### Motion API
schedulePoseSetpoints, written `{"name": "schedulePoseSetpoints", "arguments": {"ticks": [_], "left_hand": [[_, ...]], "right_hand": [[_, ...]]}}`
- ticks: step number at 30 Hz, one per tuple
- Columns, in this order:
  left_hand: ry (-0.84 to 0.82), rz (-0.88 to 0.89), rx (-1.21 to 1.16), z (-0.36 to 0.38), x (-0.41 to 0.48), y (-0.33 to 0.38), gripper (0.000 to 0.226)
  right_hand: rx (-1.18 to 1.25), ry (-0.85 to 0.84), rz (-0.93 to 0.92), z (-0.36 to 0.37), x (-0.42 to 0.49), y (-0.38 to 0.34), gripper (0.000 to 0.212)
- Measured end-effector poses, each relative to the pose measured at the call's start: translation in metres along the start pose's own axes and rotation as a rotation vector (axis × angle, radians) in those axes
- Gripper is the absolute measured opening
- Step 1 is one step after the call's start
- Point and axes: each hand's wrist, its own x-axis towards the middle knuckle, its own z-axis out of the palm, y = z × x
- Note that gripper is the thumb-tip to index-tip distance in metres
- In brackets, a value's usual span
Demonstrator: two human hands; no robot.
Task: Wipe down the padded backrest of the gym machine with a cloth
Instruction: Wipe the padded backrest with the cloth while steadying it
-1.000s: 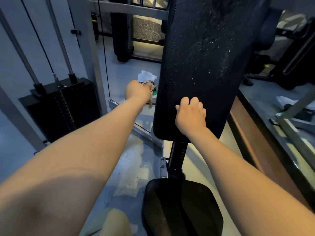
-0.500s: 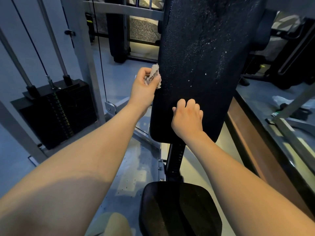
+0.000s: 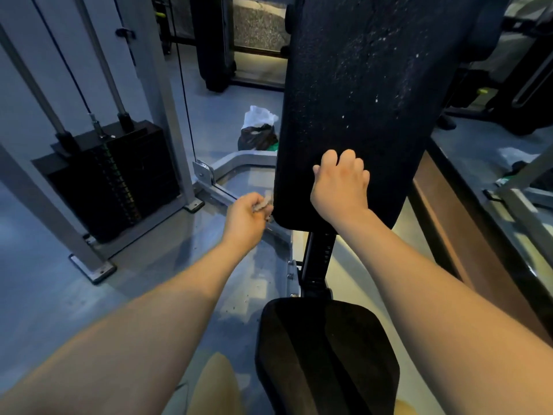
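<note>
Backrest (image 3: 359, 100) stood upright at centre, just beyond the seat (image 3: 326, 354), on a post (image 3: 318, 256). Right hand (image 3: 341, 187) rested on its lower part. Left hand (image 3: 245, 217), gripping cloth (image 3: 264, 203), sat just beside its lower left edge. Weight stack (image 3: 119, 175) stood left. Bag (image 3: 257, 130) lay on floor (image 3: 59, 295), far left of backrest.

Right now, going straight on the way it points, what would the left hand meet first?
Probably the padded backrest, at its lower left edge; the left hand, gripping the cloth, is beside it. Depth unclear.

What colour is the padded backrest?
The backrest is black with whitish specks, in the head view.
</note>
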Motion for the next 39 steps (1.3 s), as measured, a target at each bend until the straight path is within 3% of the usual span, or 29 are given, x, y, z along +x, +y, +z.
{"name": "schedulePoseSetpoints", "arguments": {"ticks": [3, 6, 8, 11, 14, 17, 21, 24, 27, 30, 32, 35, 39], "left_hand": [[0.115, -0.053, -0.116, -0.011, 0.02, 0.019, 0.021], [0.262, 0.253, -0.105, -0.022, 0.051, 0.086, 0.011], [0.273, 0.41, 0.018, -0.016, 0.057, 0.106, 0.012], [0.273, 0.494, 0.227, -0.001, 0.035, 0.077, 0.02], [0.141, 0.584, 0.415, 0.002, 0.01, 0.045, 0.028], [0.099, 0.644, 0.445, -0.012, 0.017, 0.064, 0.026], [0.203, 0.758, 0.422, -0.011, 0.048, 0.126, 0.033], [0.19, 0.783, 0.616, 0.01, 0.054, 0.148, 0.046], [0.113, 0.795, 0.786, 0.026, 0.036, 0.122, 0.063], [0.018, 0.892, 0.883, 0.023, 0.023, 0.099, 0.062], [-0.012, 0.864, 0.872, 0.021, 0.029, 0.114, 0.054], [0.065, 0.809, 0.744, 0.026, 0.044, 0.155, 0.046], [0.025, 0.843, 0.866, 0.042, 0.04, 0.155, 0.061]], "right_hand": [[0.014, -0.003, -0.019, 0.0, 0.0, 0.002, 0.02], [0.03, -0.001, -0.025, 0.0, 0.0, 0.003, 0.02], [0.033, -0.007, -0.027, 0.0, 0.0, 0.003, 0.02], [0.039, -0.035, -0.036, -0.002, 0.0, 0.005, 0.02], [0.049, -0.058, -0.037, -0.005, -0.002, 0.006, 0.021], [0.078, -0.109, -0.032, -0.009, -0.002, 0.006, 0.024], [0.116, -0.21, -0.074, -0.017, -0.003, 0.016, 0.032], [0.155, -0.193, -0.155, -0.021, -0.009, 0.028, 0.03], [0.051, -0.156, -0.218, -0.019, -0.02, 0.043, 0.028], [-0.075, -0.105, -0.009, -0.022, -0.027, 0.064, 0.049], [-0.085, -0.105, 0.079, -0.02, -0.026, 0.074, 0.06], [-0.047, -0.13, 0.095, -0.015, -0.023, 0.074, 0.062], [-0.014, -0.169, 0.099, -0.014, -0.021, 0.075, 0.064]]}}
